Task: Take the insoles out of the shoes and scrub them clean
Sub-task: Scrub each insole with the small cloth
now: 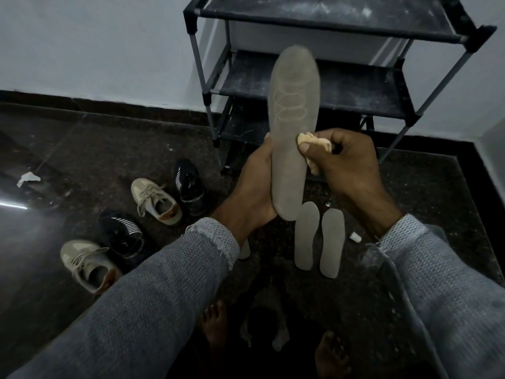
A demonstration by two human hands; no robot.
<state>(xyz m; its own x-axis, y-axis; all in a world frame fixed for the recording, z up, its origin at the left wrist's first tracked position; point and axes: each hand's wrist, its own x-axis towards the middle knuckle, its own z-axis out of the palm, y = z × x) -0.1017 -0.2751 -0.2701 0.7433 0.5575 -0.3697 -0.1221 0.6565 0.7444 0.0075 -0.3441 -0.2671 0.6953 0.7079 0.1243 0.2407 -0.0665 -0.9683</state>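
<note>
**Insole held up, cloth against it**

Floor (pixel 82 149), left side: paper scrap (pixel 27 178); beige shoe (pixel 87 265) at the near left, black shoe (pixel 124 235) beside it; second beige shoe (pixel 155 199) and second black shoe (pixel 190 187) farther in.

Centre: left hand (pixel 254 184) grips the heel end of an upright grey insole (pixel 293 127), toe end up. Right hand (pixel 347 162) pinches a crumpled cloth (pixel 317 144), pressed to the insole's right edge.

Floor below the hands: two insoles (pixel 318 242) side by side; small white item (pixel 355 237) just right of them.

Back right: shoe rack (pixel 314 88) against the wall.
</note>
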